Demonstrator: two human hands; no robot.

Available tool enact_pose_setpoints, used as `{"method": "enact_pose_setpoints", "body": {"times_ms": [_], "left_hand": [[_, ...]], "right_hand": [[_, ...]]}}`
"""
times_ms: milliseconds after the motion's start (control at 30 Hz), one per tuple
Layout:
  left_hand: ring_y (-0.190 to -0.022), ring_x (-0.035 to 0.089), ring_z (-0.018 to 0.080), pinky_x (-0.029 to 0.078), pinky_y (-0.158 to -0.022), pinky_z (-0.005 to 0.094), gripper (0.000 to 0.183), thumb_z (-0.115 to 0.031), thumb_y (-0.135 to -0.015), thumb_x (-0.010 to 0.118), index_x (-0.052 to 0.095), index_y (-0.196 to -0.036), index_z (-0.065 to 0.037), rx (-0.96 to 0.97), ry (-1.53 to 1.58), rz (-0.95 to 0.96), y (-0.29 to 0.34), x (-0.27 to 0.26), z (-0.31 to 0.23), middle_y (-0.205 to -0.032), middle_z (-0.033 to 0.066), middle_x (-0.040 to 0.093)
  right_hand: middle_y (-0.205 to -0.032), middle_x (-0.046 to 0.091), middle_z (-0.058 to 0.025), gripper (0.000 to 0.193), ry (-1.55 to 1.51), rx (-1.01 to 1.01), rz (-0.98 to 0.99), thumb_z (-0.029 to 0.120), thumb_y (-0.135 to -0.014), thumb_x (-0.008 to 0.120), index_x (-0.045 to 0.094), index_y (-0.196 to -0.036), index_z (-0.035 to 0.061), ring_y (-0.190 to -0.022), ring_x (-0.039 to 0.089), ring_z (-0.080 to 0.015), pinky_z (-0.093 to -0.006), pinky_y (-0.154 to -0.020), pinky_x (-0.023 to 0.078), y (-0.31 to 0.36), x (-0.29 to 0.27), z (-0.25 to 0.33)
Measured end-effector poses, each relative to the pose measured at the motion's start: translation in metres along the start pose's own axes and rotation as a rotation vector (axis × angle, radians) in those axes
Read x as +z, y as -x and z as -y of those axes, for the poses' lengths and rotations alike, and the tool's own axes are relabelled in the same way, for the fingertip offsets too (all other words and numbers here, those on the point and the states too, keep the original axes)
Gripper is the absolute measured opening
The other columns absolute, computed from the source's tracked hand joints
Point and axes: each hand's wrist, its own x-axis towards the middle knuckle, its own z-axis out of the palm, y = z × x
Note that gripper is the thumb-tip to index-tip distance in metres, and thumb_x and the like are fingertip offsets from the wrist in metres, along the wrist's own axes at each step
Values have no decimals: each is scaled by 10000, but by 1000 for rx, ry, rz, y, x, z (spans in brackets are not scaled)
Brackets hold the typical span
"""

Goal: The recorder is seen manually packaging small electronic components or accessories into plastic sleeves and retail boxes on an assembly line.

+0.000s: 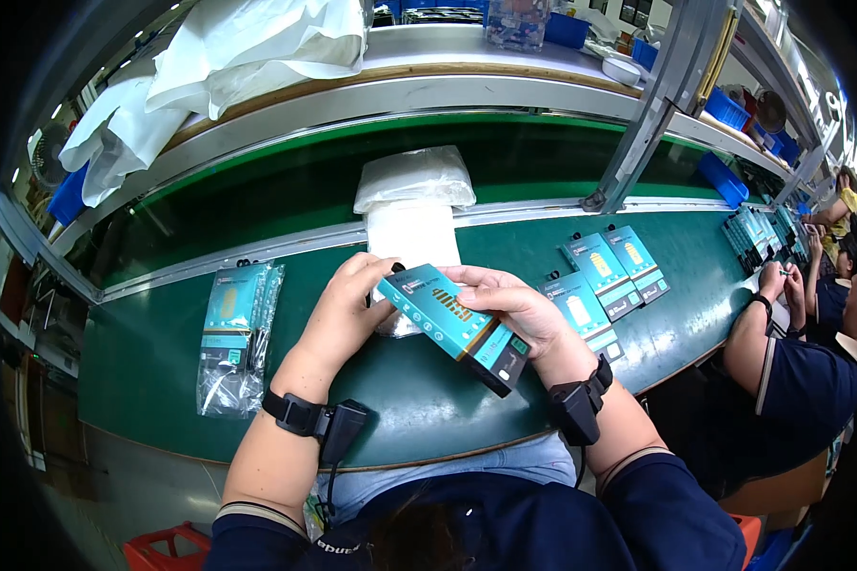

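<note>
A teal and black retail box point(457, 322) with a black hang tab is held tilted above the green table, in front of me. My right hand point(519, 306) grips its right side, thumb lying across the front face. At the upper left end, near the tab, my left hand point(354, 300) closes its fingers on the box; some fingertips are hidden behind it. Just beyond my hands lies a stack of clear and white plastic bags point(414, 228). To the left, similar boxes in clear plastic bags point(233, 328) form a pile. Three unbagged boxes point(600, 271) lie to the right.
A metal rail and shelf point(428, 93) run along the far side, with white sheeting point(257, 52) hanging over them. A metal post point(647, 119) rises at the right. A co-worker point(795, 366) sits on my right, near more teal boxes point(752, 233). Wrist devices with cables sit on my forearms.
</note>
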Motion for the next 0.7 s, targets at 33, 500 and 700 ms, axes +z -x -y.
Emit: {"method": "enact_pose_setpoints", "body": {"times_ms": [33, 500, 700], "left_hand": [[-932, 573, 298, 461, -834, 353, 317, 40, -700, 682, 629, -996, -60, 11, -9, 59, 1, -2, 0, -980, 93, 589], [-865, 588, 293, 486, -769, 329, 292, -1, -704, 646, 651, -990, -58, -19, -20, 32, 3, -2, 0, -979, 114, 612], [-887, 596, 276, 482, -805, 350, 236, -22, -691, 657, 674, -922, -68, 158, -311, 179, 4, -3, 3, -1020, 82, 640]], "right_hand": [[-1148, 587, -194, 572, -3, 8, -2, 59, -813, 612, 370, -1301, -118, -967, 648, -205, -317, -839, 542, 0, -2, 1], [-1166, 588, -194, 575, 20, 69, 100, 47, -824, 616, 363, -1316, -111, -1001, 633, -204, -283, -878, 509, 3, 5, -4], [-1154, 590, -185, 556, -15, 67, 36, 45, -828, 610, 373, -1307, -109, -980, 639, -187, -281, -847, 525, 5, -1, -5]]}}
